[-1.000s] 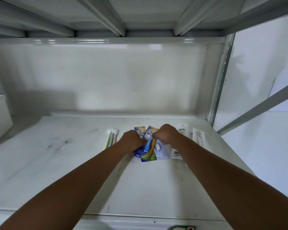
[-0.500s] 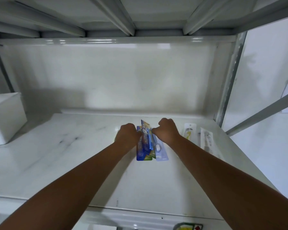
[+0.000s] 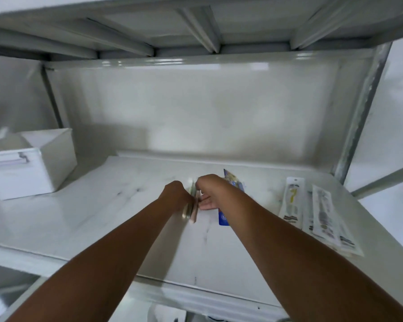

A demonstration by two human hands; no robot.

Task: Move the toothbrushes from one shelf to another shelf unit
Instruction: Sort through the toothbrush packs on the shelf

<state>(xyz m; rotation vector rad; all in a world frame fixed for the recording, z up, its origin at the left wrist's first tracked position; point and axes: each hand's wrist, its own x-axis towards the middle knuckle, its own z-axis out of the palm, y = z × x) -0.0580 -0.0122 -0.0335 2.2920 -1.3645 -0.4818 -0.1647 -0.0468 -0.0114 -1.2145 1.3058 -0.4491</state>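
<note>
On the white shelf, mid-span: my left hand is closed around loose toothbrushes; my right hand clamps blue carded packs, its fingertips reaching toward the loose bundle. Two boxed brushes lie apart, right. Risk: the overfull right hand drops a pack while pinching more.

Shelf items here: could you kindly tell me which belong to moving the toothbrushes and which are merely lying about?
Part of the job:
- loose toothbrushes in the left hand
- blue toothbrush packs under the right hand
- white toothbrush packs lying flat at the right of the shelf

Just lying about:
- white box at the left
</note>
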